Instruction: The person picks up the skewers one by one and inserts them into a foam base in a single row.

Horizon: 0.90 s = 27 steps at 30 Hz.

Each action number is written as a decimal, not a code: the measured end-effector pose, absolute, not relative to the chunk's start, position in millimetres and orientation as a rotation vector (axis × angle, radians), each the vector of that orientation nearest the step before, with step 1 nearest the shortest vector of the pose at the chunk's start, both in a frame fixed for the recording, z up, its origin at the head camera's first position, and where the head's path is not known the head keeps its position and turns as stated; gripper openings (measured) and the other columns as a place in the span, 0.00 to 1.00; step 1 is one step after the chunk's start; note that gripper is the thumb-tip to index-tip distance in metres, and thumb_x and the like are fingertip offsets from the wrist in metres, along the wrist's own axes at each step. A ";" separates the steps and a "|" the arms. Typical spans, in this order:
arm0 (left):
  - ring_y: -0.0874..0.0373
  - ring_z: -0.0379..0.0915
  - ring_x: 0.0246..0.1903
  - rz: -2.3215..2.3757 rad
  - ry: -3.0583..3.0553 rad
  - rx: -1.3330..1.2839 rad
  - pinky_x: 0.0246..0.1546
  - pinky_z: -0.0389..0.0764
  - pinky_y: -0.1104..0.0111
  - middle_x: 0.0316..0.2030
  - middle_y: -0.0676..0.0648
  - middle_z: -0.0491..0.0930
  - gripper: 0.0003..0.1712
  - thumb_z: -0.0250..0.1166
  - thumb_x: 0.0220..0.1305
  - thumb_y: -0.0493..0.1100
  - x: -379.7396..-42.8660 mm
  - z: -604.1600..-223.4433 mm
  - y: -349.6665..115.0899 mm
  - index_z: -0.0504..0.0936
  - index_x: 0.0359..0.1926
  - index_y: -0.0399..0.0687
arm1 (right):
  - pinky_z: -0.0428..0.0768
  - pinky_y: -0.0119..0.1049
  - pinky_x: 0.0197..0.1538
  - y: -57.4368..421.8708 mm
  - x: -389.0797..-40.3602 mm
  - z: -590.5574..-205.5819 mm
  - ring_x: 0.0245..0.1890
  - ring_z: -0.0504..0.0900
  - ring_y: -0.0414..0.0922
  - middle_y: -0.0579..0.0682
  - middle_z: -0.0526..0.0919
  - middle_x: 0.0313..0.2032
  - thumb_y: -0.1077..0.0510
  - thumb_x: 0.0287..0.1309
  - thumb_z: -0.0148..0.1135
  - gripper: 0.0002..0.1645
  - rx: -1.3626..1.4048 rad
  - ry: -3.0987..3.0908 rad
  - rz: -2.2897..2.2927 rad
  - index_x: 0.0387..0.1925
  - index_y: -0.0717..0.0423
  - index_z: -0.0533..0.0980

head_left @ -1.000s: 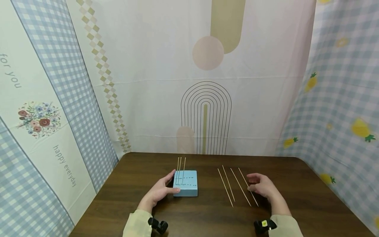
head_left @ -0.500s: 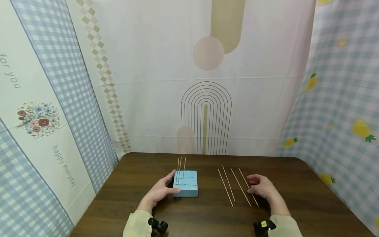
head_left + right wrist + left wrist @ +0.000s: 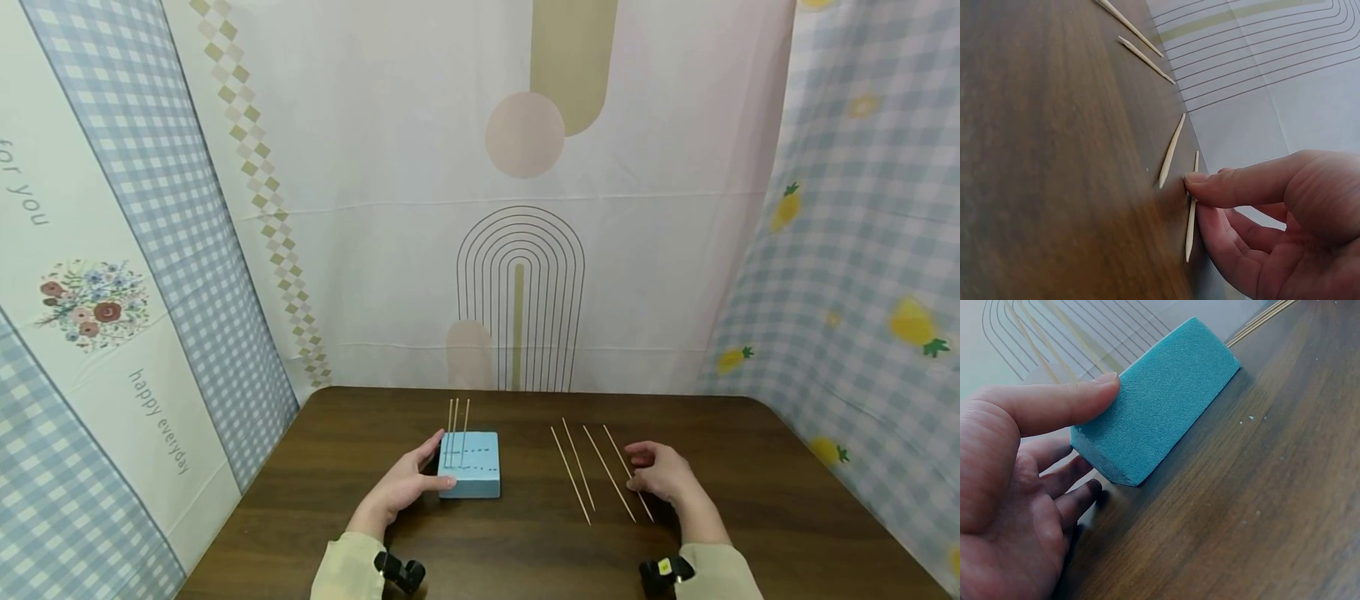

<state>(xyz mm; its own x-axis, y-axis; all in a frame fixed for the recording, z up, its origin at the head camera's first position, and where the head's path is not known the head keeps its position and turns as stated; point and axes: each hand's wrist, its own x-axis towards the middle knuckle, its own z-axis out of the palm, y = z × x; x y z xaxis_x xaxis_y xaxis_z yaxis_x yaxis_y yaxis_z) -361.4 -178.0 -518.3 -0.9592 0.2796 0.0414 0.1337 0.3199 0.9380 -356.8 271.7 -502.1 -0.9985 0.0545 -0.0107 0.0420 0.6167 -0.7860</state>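
A light blue foam block (image 3: 480, 485) with rows of small holes in its top sits on the table, left of centre. Three thin bamboo skewers (image 3: 464, 435) stand upright in its left part. My left hand (image 3: 397, 490) grips the block's left side, with the thumb (image 3: 1072, 403) on the near face and the fingers behind the corner, partly hidden. To the right, my right hand (image 3: 669, 477) pinches the rightmost lying skewer (image 3: 1190, 234) between thumb and fingertips; that skewer still lies along the tabletop. Beside it is another loose skewer (image 3: 610, 474).
Two more skewers (image 3: 571, 475) lie slanted between the block and the right hand. The brown wooden table (image 3: 517, 550) ends at a white patterned cloth (image 3: 390, 283) behind. Checked cloths hang at the left and right.
The head view has shifted very slightly. Both hands, the block and the skewers stay practically in the same places.
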 end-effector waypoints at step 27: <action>0.33 0.48 0.81 1.714 2.417 0.421 0.77 0.54 0.38 0.82 0.34 0.56 0.56 0.78 0.62 0.42 -361.2 -519.0 -179.4 0.58 0.85 0.43 | 0.84 0.45 0.45 268.1 -354.5 -499.3 0.56 0.80 0.62 0.67 0.82 0.55 0.72 0.51 0.69 0.33 -0.108 -2.828 1.403 0.62 0.70 0.78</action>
<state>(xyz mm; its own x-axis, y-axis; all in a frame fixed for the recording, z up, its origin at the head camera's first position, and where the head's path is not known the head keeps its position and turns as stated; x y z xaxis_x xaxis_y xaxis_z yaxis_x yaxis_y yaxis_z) -361.2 -179.4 -519.0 -0.9497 0.3105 0.0405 0.1410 0.3084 0.9407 -354.5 268.1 -499.3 -0.9975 0.0534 -0.0458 0.0688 0.6034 -0.7944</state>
